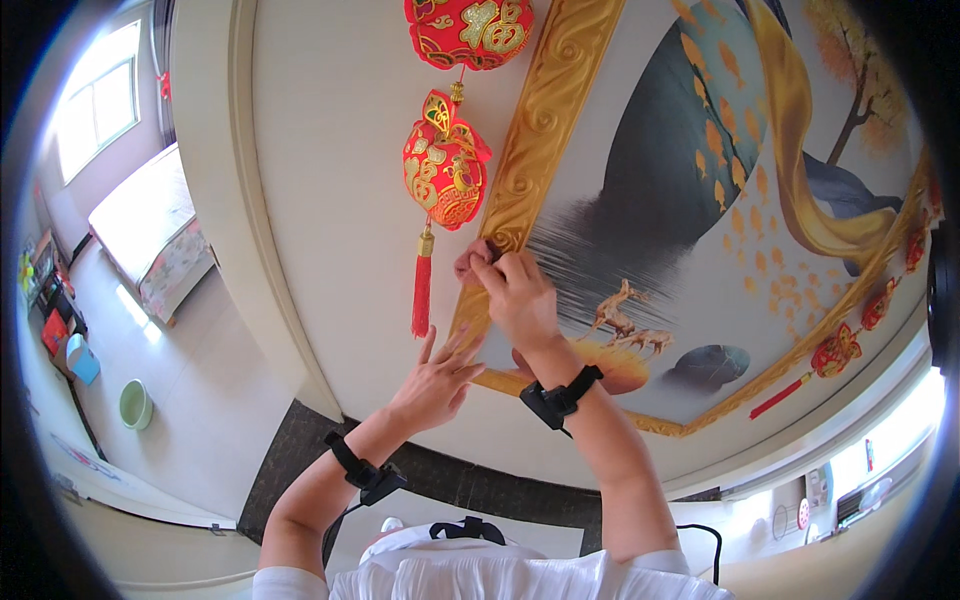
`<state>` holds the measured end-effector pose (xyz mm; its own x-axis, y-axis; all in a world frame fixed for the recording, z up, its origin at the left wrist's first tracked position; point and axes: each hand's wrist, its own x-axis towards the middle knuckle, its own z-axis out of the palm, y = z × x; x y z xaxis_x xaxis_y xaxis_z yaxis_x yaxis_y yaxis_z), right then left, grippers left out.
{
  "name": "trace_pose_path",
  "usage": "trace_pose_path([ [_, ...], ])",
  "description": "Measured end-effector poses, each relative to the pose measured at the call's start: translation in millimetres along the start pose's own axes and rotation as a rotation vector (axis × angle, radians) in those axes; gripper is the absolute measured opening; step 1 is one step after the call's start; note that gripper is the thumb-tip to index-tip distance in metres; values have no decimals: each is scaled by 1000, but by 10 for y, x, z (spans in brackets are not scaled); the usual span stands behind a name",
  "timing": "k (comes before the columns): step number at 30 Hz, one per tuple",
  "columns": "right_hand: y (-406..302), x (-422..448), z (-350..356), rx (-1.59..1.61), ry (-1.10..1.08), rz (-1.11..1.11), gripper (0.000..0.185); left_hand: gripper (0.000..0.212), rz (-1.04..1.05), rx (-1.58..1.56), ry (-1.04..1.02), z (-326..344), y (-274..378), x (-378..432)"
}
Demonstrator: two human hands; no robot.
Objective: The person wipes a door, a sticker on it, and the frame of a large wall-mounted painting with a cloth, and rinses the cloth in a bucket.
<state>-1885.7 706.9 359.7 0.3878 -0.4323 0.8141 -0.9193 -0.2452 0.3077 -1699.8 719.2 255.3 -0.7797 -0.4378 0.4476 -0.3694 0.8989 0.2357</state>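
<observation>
A large picture [570, 225] in an embossed gold frame [536, 135] hangs on the white wall in front of me. My right hand [523, 296] pinches a crumpled reddish-brown cloth [472, 260] and presses it on the left side of the frame, near the lower corner. Lower down, my left hand [439, 381] has its fingers spread over the same strip of frame and the wall beside it; it holds nothing. Just left of the frame dangles a red and gold stuffed ornament [445, 172] with a red tassel [421, 296].
Another red hanging ornament [470, 34] is above, and more hang at the picture's far right [835, 352]. A doorway with a pale frame [281, 300] opens at left onto a room with a bed [150, 217] and a green basin [136, 405]. Dark skirting [495, 480] runs below.
</observation>
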Motion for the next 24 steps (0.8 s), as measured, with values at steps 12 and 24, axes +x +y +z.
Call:
trace_pose_path([
  [12,-424,-922,510,6,-175,-50,21,29,-85,-83,74,24,-76,-243],
  [24,-496,-1768,653,629,-839,217,11,29,-91,-92,133,0,-140,-334],
])
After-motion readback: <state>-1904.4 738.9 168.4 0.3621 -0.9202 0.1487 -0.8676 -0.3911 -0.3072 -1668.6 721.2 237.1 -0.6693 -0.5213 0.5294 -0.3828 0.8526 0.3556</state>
